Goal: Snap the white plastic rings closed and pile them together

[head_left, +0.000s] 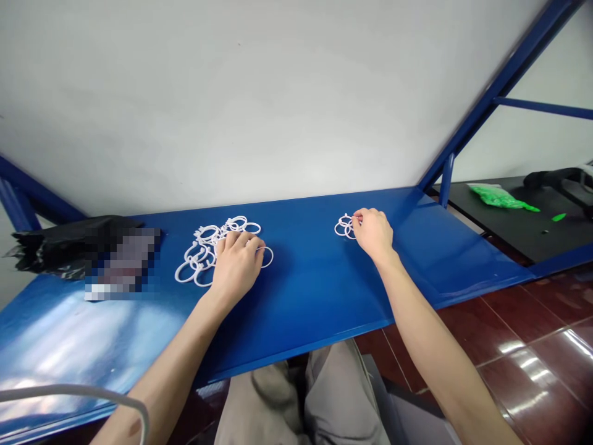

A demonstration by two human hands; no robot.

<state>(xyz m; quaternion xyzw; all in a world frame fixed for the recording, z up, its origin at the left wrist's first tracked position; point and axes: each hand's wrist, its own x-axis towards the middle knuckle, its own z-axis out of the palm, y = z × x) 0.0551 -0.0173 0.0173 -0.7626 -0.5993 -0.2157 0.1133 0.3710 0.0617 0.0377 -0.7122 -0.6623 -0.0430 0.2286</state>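
A heap of white plastic rings (186,270), open hoops with small knobbed ends, lies on the left half of the blue table (296,296). My left hand (238,256) reaches over the heap's right edge, its fingers curled and closed on a white ring (272,258) that sticks out to the right. Farther right is a small cluster of white rings (340,229) lying flat and overlapping. At its right side my right hand (374,230) has thumb and fingers pinched together at a ring; the fingertips are partly hidden.
A crumpled black plastic bag (55,244) lies at the table's left end, beside a blurred-out flat item (125,262). A grey cable (69,390) crosses the lower left. Blue frame posts (500,86) flank the table. On a black table (500,228) at right lies a bag of green pieces (500,196).
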